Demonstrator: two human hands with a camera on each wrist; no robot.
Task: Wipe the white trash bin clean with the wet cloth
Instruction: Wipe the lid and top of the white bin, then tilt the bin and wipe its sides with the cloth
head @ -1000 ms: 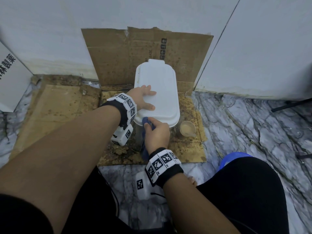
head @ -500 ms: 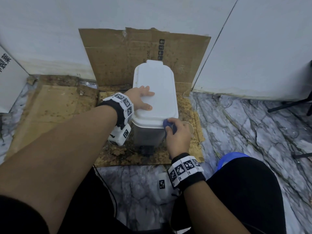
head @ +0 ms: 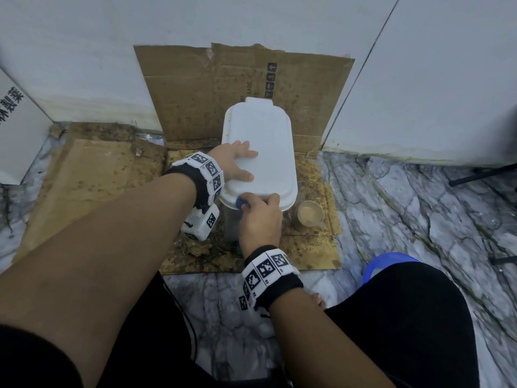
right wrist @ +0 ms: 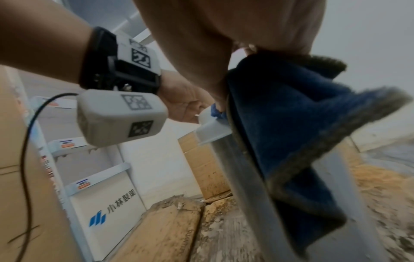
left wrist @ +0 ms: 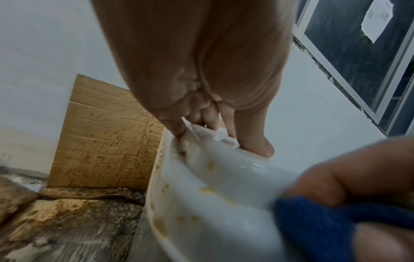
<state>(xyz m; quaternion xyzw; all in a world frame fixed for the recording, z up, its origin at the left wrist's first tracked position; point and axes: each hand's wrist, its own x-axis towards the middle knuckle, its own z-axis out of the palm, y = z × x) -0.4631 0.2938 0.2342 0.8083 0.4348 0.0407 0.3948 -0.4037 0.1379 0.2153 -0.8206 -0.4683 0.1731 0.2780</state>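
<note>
The white trash bin [head: 263, 141] stands on stained cardboard against the wall, lid closed. My left hand [head: 240, 163] lies flat on the lid's left side, fingers spread and pressing down. My right hand [head: 258, 212] grips the blue cloth [head: 240, 203] and holds it against the lid's front rim, left of the middle. In the left wrist view the rim [left wrist: 201, 203] carries yellowish spots beside the cloth [left wrist: 325, 223]. In the right wrist view the cloth [right wrist: 280, 127] hangs down over the bin's grey body [right wrist: 244, 177].
Dirty cardboard [head: 243, 88] covers the floor and leans on the wall behind the bin. A small cup of brown liquid [head: 310, 213] stands just right of the bin. White boxes [head: 16, 135] are at the left, a blue round object [head: 391, 264] by my right knee.
My right hand slid the cloth along the lid's front rim to the right corner, then back left. The left hand stayed on the lid.
</note>
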